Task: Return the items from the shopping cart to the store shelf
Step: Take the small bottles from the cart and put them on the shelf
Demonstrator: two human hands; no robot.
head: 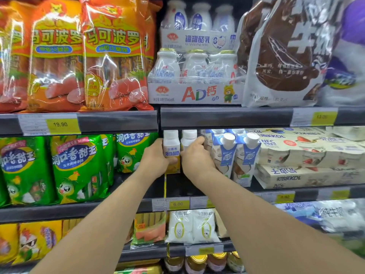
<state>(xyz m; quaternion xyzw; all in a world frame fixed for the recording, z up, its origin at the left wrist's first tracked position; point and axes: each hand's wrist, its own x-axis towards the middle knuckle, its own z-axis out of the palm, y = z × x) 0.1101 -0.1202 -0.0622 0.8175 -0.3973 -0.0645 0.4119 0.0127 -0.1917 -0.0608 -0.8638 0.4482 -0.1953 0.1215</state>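
Two white yogurt bottles with yellow bases stand side by side at the left end of the middle shelf (pixel 177 186). My left hand (pixel 156 155) wraps the left yogurt bottle (pixel 171 147) from its left side. My right hand (pixel 194 157) covers most of the right yogurt bottle (pixel 188 136), fingers curled around it; only its cap and shoulder show. Both bottles are upright and look to rest on the shelf. No shopping cart is in view.
Blue-and-white cartons (pixel 225 155) stand close to the right of my right hand, then flat yogurt multipacks (pixel 308 155). Green sausage bags (pixel 79 167) hang to the left. Above sit a bottle multipack (pixel 195 76) and orange sausage bags (pixel 114 56). Milk pouches (pixel 191 226) lie below.
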